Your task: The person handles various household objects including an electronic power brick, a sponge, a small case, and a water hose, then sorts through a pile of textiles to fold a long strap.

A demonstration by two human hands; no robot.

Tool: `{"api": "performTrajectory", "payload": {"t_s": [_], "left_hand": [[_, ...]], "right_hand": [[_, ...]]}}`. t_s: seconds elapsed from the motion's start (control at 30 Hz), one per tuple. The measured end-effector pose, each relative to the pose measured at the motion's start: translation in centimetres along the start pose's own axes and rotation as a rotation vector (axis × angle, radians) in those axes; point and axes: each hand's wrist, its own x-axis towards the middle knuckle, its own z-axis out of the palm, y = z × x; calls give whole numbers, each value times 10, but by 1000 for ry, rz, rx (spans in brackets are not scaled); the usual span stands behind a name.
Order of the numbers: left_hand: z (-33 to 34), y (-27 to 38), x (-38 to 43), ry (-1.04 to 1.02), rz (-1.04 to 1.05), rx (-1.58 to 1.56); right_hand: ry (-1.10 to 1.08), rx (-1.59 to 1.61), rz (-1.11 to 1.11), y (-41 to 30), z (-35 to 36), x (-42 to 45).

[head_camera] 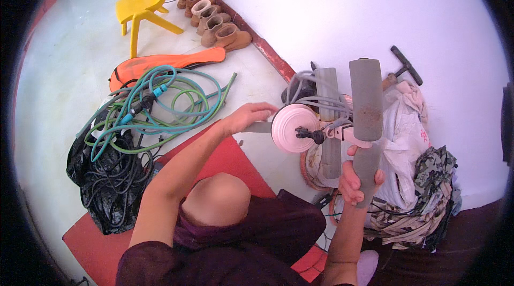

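In front of me is an exercise device with a pink round disc [292, 128], a pink bracket [353, 137] and grey foam rollers [366, 99]. A black knob [318, 137] sits at the disc's front, and grey tubing [321, 101] loops behind it. My right hand [353, 183] grips the lower grey foam handle [367, 161], fingers wrapped around it. My left hand [253, 115] is at the disc's left rim, just above a short grey bar [259, 127]. Its fingertips reach the rim, partly hidden, so its hold is unclear.
Coiled green and blue hose [160, 113] lies left with a black plastic bag [108, 181]. Behind are an orange case [168, 63], yellow chair [144, 3] and several brown boots [215, 25] along the wall. White sacks [399, 153] and a T-handled tool [405, 65] stand right.
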Motion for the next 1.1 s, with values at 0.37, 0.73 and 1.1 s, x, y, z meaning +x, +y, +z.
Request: {"api": "performTrajectory", "payload": {"t_s": [0.37,0.73,1.1], "left_hand": [[-29,39,-43,234,-140,267],[13,29,-20,428,-117,-77],[26,82,-66,522,167,271]], "right_hand": [[17,-111,-203,-15,-12,5],[-110,-36,-212,-12,-13,17],[210,-554,-66,34,-11,57]]}}
